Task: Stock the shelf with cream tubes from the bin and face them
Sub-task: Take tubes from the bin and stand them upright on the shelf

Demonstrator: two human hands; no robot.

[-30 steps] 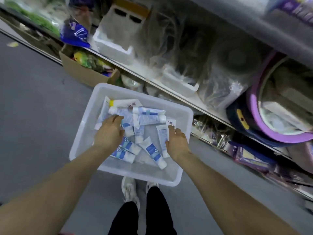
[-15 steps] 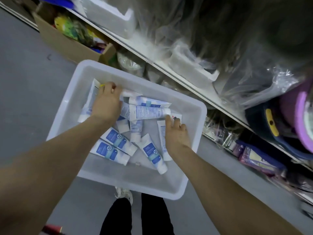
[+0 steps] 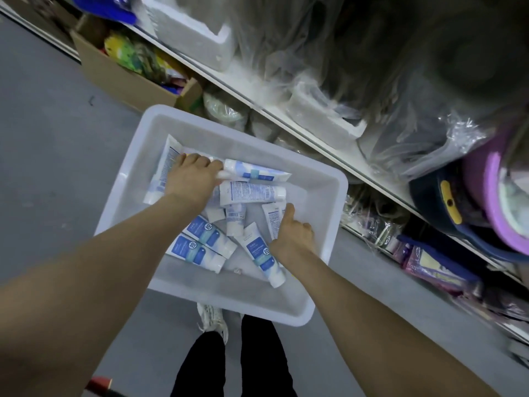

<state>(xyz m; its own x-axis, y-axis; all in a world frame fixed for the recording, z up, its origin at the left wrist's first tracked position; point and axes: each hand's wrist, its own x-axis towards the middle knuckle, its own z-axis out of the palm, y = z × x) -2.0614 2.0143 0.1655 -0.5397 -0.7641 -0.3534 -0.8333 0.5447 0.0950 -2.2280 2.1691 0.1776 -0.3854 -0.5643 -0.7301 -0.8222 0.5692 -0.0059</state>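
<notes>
A translucent white bin (image 3: 337, 190) sits on the grey floor in front of me, holding several white-and-blue cream tubes (image 3: 252, 193). My left hand (image 3: 190, 180) reaches into the bin's back left, fingers curled down over a tube there; a long tube (image 3: 166, 167) pokes out beyond it. At the bin's right side, my right hand (image 3: 292, 237) has its thumb laid along an upright tube (image 3: 272, 217), with the fingers curled round its far side. Three more tubes (image 3: 206, 239) lie flat between my arms. The white shelf (image 3: 289, 117) runs diagonally behind the bin.
Styrofoam blocks (image 3: 194, 27) and clear plastic bags (image 3: 415, 110) fill the shelf. A cardboard box of colourful packs (image 3: 123, 78) stands on the floor at the back left. A purple basin (image 3: 492, 196) sits at the right. My shoes (image 3: 211, 319) are just under the bin's front rim.
The view has closed in on the bin. My left hand slid from the middle tubes to the back left corner; my right hand stayed on the right-hand tube.
</notes>
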